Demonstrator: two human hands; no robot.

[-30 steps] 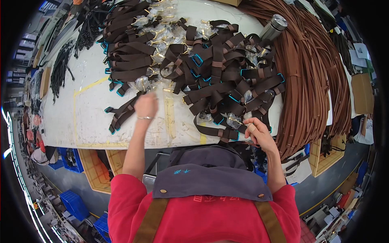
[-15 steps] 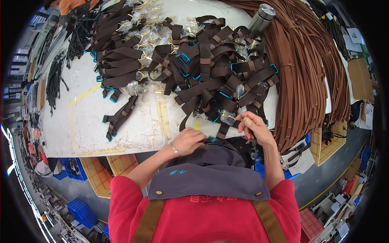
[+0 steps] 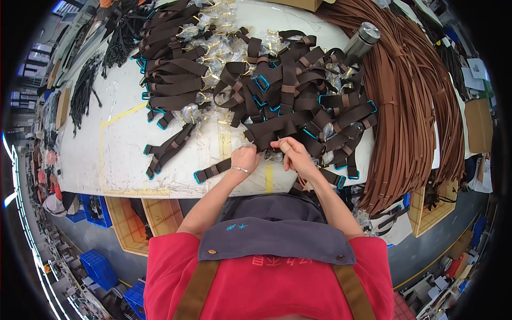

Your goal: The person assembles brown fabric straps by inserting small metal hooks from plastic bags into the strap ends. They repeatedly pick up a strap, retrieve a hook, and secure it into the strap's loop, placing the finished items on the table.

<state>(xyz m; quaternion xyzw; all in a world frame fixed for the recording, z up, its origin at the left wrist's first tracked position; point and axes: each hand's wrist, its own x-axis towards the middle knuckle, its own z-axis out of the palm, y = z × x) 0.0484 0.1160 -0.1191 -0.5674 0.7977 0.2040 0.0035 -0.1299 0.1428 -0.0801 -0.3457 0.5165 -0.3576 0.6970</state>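
My left hand [image 3: 246, 159] is closed around a dark brown webbing strap [image 3: 223, 166]. One end of that strap sticks out to the left, with a brown loop and a blue-coated buckle [image 3: 199, 176]. Close by on the right, my right hand [image 3: 294, 154] has its thumb and fingers pinched together at the near edge of the strap pile; what lies between them is too small to make out. Similar straps [image 3: 272, 126] are heaped just beyond both hands, several with blue buckles and clear plastic wrapping [image 3: 274, 156] over gold-coloured hardware.
Rows of straps [image 3: 176, 88] lie at the back left of the white table [image 3: 120, 154]. A metal flask [image 3: 364, 38] stands behind the heap. Long brown strips [image 3: 394, 106] cover the right side. Wooden crates [image 3: 125, 224] and a blue crate [image 3: 98, 268] are below the table.
Both hands have moved forward over the table, the right one also leftward, away from a plastic-wrapped piece. A strap with a blue buckle now extends from my left hand. The view has shifted slightly.
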